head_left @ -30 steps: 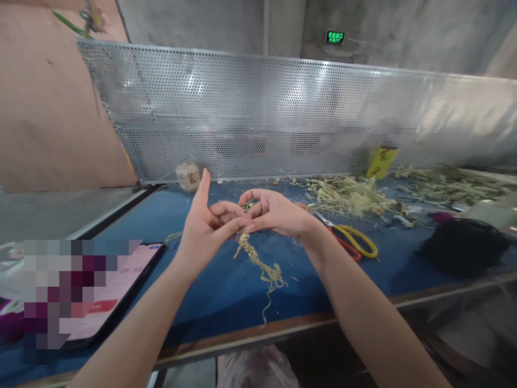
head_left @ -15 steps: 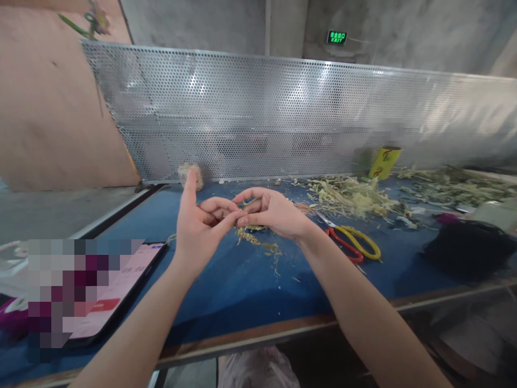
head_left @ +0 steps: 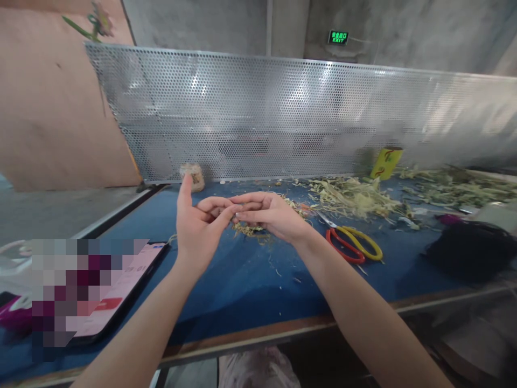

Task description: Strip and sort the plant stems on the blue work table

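My two hands meet above the middle of the blue table (head_left: pixel 242 280). My left hand (head_left: pixel 197 226) has its thumb up and its fingers curled toward the right hand. My right hand (head_left: pixel 270 215) lies flatter, its fingers pinched against the left fingertips. Between and under them sits a small braided straw piece (head_left: pixel 248 230), mostly hidden by the fingers. Both hands grip it.
Red-and-yellow scissors (head_left: pixel 353 245) lie right of my right hand. Piles of straw scraps (head_left: pixel 355 196) cover the back right. A phone (head_left: pixel 117 291) lies at the left, a black bag (head_left: pixel 468 248) at the right. A perforated metal screen (head_left: pixel 283 118) backs the table; a yellow tube (head_left: pixel 385 161) leans there.
The braided straw hung down long from my fingers a second ago. It has been drawn up and gathered under my hands, which lowered slightly and flattened.
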A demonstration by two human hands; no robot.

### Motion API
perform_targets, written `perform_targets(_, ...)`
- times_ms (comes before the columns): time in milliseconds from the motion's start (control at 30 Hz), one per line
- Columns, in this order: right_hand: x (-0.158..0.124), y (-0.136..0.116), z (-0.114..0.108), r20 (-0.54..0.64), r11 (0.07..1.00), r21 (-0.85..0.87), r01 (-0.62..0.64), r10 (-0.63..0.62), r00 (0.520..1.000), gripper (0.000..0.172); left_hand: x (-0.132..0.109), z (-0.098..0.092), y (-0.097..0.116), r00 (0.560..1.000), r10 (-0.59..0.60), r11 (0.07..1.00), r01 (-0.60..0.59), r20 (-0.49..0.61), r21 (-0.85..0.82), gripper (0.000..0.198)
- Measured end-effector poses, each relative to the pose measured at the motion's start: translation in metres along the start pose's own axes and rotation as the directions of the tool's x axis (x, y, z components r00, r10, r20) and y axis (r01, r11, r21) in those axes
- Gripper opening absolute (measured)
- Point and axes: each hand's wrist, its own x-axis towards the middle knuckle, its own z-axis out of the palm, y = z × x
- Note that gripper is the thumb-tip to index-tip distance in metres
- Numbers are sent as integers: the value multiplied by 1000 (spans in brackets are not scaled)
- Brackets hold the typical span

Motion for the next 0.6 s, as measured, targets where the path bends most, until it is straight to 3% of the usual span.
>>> perform_targets(200,0,0,2,-43,1000,-17,16,-17,999,31,1,0,1,999,-20,1000,20,-28,12,92)
perform_targets(433,-2,-3,4,-89,999,-39,37,-41,995,36,3,0,-3,997,-72,997,72,14,-23,90)
perform_targets(600,-2,-5,-1,-162,996,-87,-28,14,987,34,-4,1,-1,997,67,993,-71,39,98,88)
